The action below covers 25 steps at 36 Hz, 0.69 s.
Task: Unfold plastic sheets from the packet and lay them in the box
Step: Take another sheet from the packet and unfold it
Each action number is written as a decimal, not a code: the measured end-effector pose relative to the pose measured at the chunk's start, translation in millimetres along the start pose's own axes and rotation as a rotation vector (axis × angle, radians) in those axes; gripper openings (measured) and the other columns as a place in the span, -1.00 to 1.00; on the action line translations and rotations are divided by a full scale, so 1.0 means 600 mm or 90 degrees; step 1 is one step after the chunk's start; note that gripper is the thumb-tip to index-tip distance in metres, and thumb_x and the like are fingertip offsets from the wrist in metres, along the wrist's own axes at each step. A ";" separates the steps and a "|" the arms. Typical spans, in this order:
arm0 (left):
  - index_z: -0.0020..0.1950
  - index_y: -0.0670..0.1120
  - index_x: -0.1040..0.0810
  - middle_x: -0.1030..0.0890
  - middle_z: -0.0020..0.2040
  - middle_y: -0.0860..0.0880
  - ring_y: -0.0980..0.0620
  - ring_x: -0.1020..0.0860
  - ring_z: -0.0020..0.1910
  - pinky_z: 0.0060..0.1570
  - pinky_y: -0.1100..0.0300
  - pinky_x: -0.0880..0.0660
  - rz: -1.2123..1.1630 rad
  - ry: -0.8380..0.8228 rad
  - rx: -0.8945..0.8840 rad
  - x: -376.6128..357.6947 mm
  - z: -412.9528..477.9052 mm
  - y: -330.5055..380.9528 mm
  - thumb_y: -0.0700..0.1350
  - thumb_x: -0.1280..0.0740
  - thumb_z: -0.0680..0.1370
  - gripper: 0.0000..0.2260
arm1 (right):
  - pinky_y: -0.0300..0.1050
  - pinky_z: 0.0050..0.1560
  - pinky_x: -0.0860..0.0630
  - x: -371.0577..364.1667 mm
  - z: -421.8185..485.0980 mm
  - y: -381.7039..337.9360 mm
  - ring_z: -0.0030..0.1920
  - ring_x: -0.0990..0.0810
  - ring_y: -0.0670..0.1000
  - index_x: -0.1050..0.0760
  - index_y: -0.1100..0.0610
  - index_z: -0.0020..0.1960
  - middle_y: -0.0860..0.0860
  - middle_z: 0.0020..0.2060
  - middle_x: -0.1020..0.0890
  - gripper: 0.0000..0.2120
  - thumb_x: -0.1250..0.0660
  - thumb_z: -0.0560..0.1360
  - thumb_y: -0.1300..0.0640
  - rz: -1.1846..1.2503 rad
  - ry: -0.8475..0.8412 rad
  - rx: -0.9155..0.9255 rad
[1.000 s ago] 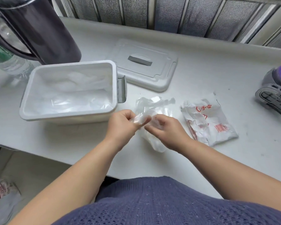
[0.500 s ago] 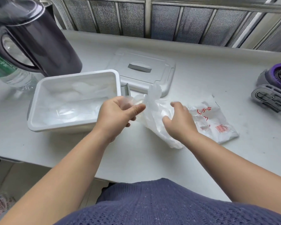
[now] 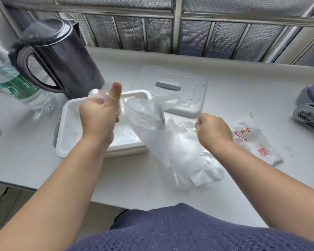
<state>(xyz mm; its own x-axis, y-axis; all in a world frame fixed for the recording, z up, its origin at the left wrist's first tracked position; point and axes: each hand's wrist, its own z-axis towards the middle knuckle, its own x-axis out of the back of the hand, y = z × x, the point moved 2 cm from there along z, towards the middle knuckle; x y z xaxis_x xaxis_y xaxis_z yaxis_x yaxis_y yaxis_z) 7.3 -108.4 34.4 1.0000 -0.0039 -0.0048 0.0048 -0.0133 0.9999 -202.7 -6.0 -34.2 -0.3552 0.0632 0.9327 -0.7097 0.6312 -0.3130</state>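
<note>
A clear plastic sheet is stretched in the air between my two hands. My left hand grips one bunched end of it above the white box, thumb up. My right hand pinches the other edge, to the right of the box. More clear plastic hangs down onto the table below the hands. The box holds crumpled clear plastic. The white packet with red print lies flat on the table at my right wrist.
The box's white lid lies behind the box. A dark kettle and a water bottle stand at the back left. A grey and purple device sits at the right edge. A metal window grille runs along the back.
Both hands have risen from the table and moved apart, pulling the sheet open. My left hand has gone up and left over the box.
</note>
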 end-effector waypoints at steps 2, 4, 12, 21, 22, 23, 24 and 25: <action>-0.27 -0.04 -0.31 -0.45 -0.53 0.20 0.23 -0.40 -0.54 -0.50 0.32 -0.38 0.009 0.028 -0.039 0.025 0.017 0.003 0.15 -0.40 0.34 -0.65 | -0.01 0.04 -0.35 0.000 0.000 -0.020 0.18 -0.45 0.22 -0.35 0.14 0.30 0.16 0.18 -0.48 -0.68 -0.14 0.56 0.18 -0.056 -0.005 -0.007; -0.28 -0.06 -0.38 -0.52 -0.34 0.18 0.22 -0.47 -0.45 -0.45 0.30 -0.45 0.029 0.061 -0.042 0.055 0.037 -0.007 0.06 -0.43 0.44 -0.70 | 0.02 0.18 -0.28 0.005 -0.009 -0.059 0.25 -0.38 0.20 -0.28 0.11 0.40 0.12 0.27 -0.42 -0.58 -0.13 0.54 0.19 0.041 0.067 0.012; -0.20 -0.08 -0.43 -0.54 -0.26 -0.06 0.00 -0.61 -0.30 -0.36 0.23 -0.57 0.037 0.152 0.087 0.132 0.071 -0.060 -0.08 -0.35 0.57 -0.81 | -0.24 -0.04 -0.37 0.028 -0.063 -0.233 -0.02 -0.51 -0.14 -0.54 0.12 0.07 -0.09 -0.08 -0.59 -0.51 -0.20 0.42 -0.26 0.351 0.071 0.372; -0.05 -0.10 -0.56 -0.64 -0.33 0.03 0.12 -0.61 -0.29 -0.27 0.33 -0.54 -0.042 -0.074 0.182 0.147 0.060 -0.054 -0.30 -0.45 0.46 -0.84 | -0.04 0.20 -0.41 -0.059 -0.054 -0.298 0.25 -0.47 0.08 -0.43 0.07 0.33 0.03 0.21 -0.56 -0.57 -0.24 0.54 -0.12 0.063 -0.190 0.386; -0.03 -0.09 -0.56 -0.64 -0.34 0.03 0.12 -0.61 -0.31 -0.27 0.32 -0.54 -0.027 -0.082 0.168 0.148 0.061 -0.052 -0.29 -0.46 0.45 -0.82 | -0.02 0.10 -0.45 -0.062 -0.052 -0.302 0.14 -0.53 0.13 -0.52 0.09 0.20 0.06 0.08 -0.62 -0.68 -0.21 0.57 -0.06 0.080 -0.155 0.400; -0.02 -0.09 -0.55 -0.63 -0.36 0.04 0.13 -0.59 -0.34 -0.28 0.32 -0.54 -0.009 -0.084 0.159 0.147 0.062 -0.050 -0.28 -0.47 0.44 -0.80 | 0.00 0.01 -0.46 -0.062 -0.049 -0.305 0.04 -0.56 0.16 -0.57 0.11 0.10 0.09 -0.03 -0.65 -0.73 -0.19 0.58 -0.01 0.089 -0.127 0.412; -0.01 -0.09 -0.54 -0.62 -0.38 0.05 0.14 -0.57 -0.37 -0.32 0.32 -0.53 0.007 -0.080 0.153 0.150 0.066 -0.050 -0.26 -0.48 0.43 -0.79 | 0.01 -0.05 -0.46 -0.064 -0.044 -0.308 -0.04 -0.57 0.18 -0.59 0.14 0.03 0.10 -0.11 -0.66 -0.73 -0.19 0.59 0.01 0.088 -0.114 0.417; -0.01 -0.09 -0.53 -0.60 -0.38 0.04 0.15 -0.55 -0.41 -0.36 0.33 -0.51 0.028 -0.071 0.150 0.150 0.068 -0.050 -0.23 -0.50 0.41 -0.77 | 0.01 -0.08 -0.46 -0.064 -0.040 -0.306 -0.07 -0.56 0.18 -0.60 0.14 -0.01 0.11 -0.15 -0.66 -0.74 -0.20 0.58 0.01 0.086 -0.113 0.413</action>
<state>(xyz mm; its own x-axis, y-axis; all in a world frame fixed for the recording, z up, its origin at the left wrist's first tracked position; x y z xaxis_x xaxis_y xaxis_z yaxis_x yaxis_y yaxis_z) 97.0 -149.0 3.6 0.9925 -0.1200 0.0235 -0.0522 -0.2424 0.9688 -43.9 -105.7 -8.1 -0.5208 -0.0548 0.8519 -0.8537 0.0318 -0.5199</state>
